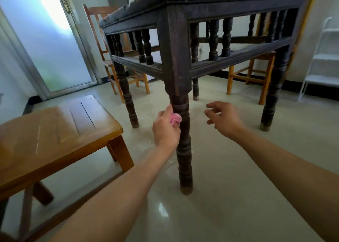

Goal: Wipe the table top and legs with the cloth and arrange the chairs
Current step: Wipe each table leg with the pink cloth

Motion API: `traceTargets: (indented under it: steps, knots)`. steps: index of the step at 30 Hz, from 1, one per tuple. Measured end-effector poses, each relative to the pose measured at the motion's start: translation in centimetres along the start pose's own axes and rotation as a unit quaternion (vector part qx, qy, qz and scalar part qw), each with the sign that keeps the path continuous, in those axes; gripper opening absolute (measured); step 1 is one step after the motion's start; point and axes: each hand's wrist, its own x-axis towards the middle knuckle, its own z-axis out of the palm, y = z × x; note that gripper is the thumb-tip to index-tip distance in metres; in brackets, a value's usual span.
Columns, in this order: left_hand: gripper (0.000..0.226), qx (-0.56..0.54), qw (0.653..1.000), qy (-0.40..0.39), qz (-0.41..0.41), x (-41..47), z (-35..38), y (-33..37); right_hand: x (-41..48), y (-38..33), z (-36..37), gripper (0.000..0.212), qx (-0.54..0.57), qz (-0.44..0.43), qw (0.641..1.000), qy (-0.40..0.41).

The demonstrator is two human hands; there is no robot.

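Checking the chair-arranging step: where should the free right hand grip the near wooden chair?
Probably the seat edge of the near wooden chair, reached from the table side: the flat slab overhangs its leg there, with no backrest in view. The right hand is free.

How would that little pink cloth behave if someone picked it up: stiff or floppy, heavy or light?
Probably floppy: the pink cloth bunches into soft folds where the left hand presses it against the table leg. Likely light, since it fits almost wholly inside that hand. It seems unlikely to slip, being crumpled in curled fingers.
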Motion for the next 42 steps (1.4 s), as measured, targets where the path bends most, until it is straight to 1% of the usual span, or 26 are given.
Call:
traceTargets:
  steps: [2,3,5,7,9,11,12,13,14,15,17,18,19,20,22,23,25,26,27,28,30,32,34,38,40,42]
  knots:
    - [0.044,-0.006,1.0,-0.023,-0.02,0.6,-1.4,-1.5,-0.1,0.1,-0.6,0.033,-0.049,-0.017,0.999,0.008]
    - [0.044,-0.057,0.996,-0.014,-0.062,1.5,-2.2,-1.7,-0.2,0.0,-0.7,0.034,-0.075,-0.027,0.997,0.014]
    - [0.026,-0.209,0.971,0.04,-0.112,3.3,-3.1,-0.7,-0.6,-0.7,-0.4,0.038,-0.111,-0.042,0.993,0.018]
    - [0.024,-0.187,0.977,0.1,-0.022,3.1,-2.6,1.1,-1.0,-1.6,0.4,0.042,-0.131,-0.068,0.988,0.035]
    - [0.022,-0.119,0.982,0.097,0.109,1.0,-1.2,0.9,-1.2,-2.2,1.5,0.044,-0.143,-0.109,0.981,0.07]
    - [0.022,-0.051,0.971,-0.005,0.233,-1.5,0.0,-1.5,-1.0,-2.7,2.3,0.044,-0.138,-0.145,0.976,0.089]
    - [0.025,-0.032,0.962,-0.08,0.258,-2.6,0.1,-2.9,-0.8,-3.0,2.4,0.044,-0.146,-0.161,0.972,0.09]
    - [0.029,-0.023,0.958,-0.137,0.252,-3.4,-0.2,-4.1,-0.4,-3.4,2.3,0.044,-0.158,-0.169,0.969,0.09]
    - [0.032,-0.032,0.963,-0.147,0.224,-3.5,-0.6,-5.0,-0.1,-4.0,2.0,0.044,-0.165,-0.167,0.968,0.094]
    - [0.032,-0.05,0.975,-0.116,0.184,-2.9,-1.0,-5.2,0.1,-4.6,1.6,0.044,-0.162,-0.154,0.969,0.104]
    - [0.02,-0.121,0.991,0.016,0.051,-0.1,-2.1,-4.6,0.3,-5.4,0.8,0.046,-0.143,-0.136,0.971,0.136]
    - [0.016,-0.161,0.984,0.071,-0.013,1.6,-2.6,-4.1,0.1,-5.5,0.6,0.046,-0.142,-0.139,0.969,0.148]
    - [0.02,-0.19,0.976,0.103,-0.037,3.0,-2.7,-3.5,-0.2,-5.6,0.7,0.047,-0.152,-0.146,0.966,0.148]
    - [0.022,-0.197,0.974,0.108,-0.021,3.8,-2.4,-3.2,-0.6,-5.5,1.0,0.049,-0.167,-0.153,0.964,0.142]
    - [0.02,-0.152,0.985,0.047,0.062,2.3,-1.2,-2.2,-1.2,-5.0,1.5,0.055,-0.195,-0.166,0.958,0.132]
    - [0.019,-0.127,0.987,-0.016,0.1,0.4,-0.3,-2.2,-1.3,-5.0,1.7,0.057,-0.207,-0.18,0.953,0.13]
    - [0.016,-0.1,0.959,-0.201,0.171,-4.0,0.6,-2.9,-1.4,-5.6,1.8,0.059,-0.225,-0.212,0.941,0.136]
    - [0.013,-0.063,0.939,-0.26,0.214,-5.3,0.7,-3.6,-1.3,-5.9,1.8,0.058,-0.233,-0.226,0.936,0.138]
    - [0.012,-0.049,0.936,-0.271,0.219,-5.6,0.5,-4.1,-1.3,-6.3,2.0,0.057,-0.238,-0.235,0.933,0.133]
    - [0.015,-0.058,0.953,-0.248,0.167,-4.8,0.1,-4.5,-1.2,-6.5,2.2,0.057,-0.238,-0.24,0.933,0.122]
    - [0.02,-0.083,0.988,-0.128,0.021,-1.6,-1.4,-4.7,-1.1,-6.6,2.5,0.057,-0.224,-0.24,0.939,0.108]
    - [0.013,-0.145,0.988,-0.026,-0.052,2.0,-2.8,-4.5,-0.8,-6.4,2.4,0.057,-0.203,-0.242,0.942,0.115]
    - [0.013,-0.187,0.979,0.021,-0.082,4.3,-3.3,-4.4,-0.5,-6.1,2.4,0.056,-0.188,-0.249,0.942,0.123]
    - [0.014,-0.246,0.958,-0.069,-0.129,3.8,-1.2,-3.2,0.0,-5.4,2.6,0.06,-0.168,-0.265,0.942,0.119]
    - [0.019,-0.222,0.97,-0.068,-0.066,2.6,-1.0,-3.1,0.2,-4.8,2.6,0.061,-0.168,-0.273,0.94,0.116]
    - [0.022,-0.117,0.982,-0.137,0.051,0.5,-1.3,-3.1,0.4,-4.4,2.6,0.061,-0.171,-0.279,0.938,0.114]
